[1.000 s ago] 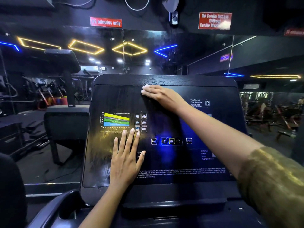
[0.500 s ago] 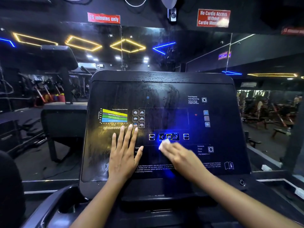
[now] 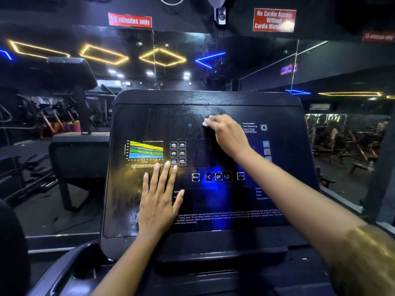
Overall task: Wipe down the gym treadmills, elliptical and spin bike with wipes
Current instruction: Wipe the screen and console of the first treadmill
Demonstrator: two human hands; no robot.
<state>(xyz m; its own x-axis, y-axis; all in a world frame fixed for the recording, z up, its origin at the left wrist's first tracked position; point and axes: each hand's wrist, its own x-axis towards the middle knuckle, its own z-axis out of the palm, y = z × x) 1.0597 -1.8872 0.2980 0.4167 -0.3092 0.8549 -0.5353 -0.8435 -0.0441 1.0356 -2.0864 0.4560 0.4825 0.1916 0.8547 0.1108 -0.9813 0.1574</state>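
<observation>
A black treadmill console (image 3: pixel 149 116) fills the middle of the head view, with a coloured heart-rate chart at its left and lit buttons around an OK key. My right hand (image 3: pixel 227 135) presses a small white wipe (image 3: pixel 207 121) against the upper middle of the panel; only the wipe's edge shows past my fingertips. My left hand (image 3: pixel 159 199) lies flat on the lower left of the panel, fingers spread, holding nothing. Wet streaks shine across the surface.
A mirror wall (image 3: pixel 342 67) stands right behind the console, reflecting ceiling lights and gym machines. Another machine's console (image 3: pixel 70 69) and its dark frame stand at the left. A curved dark handrail (image 3: pixel 70 265) runs along the lower left.
My right hand has swept the wipe from the OK buttons back up to the upper middle of the panel, after coming down from the top edge. My left hand has stayed flat in place.
</observation>
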